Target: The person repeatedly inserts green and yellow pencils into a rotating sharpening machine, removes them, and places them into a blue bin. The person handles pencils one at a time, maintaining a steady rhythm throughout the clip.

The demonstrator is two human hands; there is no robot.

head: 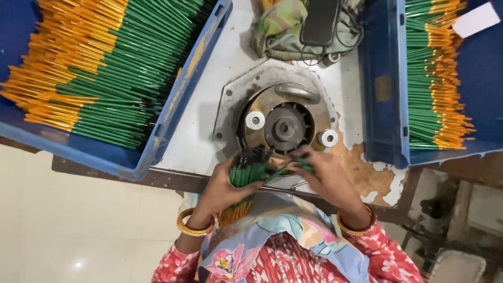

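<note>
Pens (246, 175): green bundle clamped in your left hand (222, 191) at table (209, 141) edge, tips toward round machine (283, 126) (handy for feeding). Your right hand (325, 178) pinches single pen (299, 165). Crates (157, 141) flank both sides.

Left hand (222, 188) grips green pen bundle (246, 175); right hand (327, 181) pinches one pen (293, 166).

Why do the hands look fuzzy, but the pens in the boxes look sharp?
In the head view, the right hand and the pen bundle in the left hand are smeared by motion blur; the left crate is crisp, its edges bowed by lens distortion.
</note>
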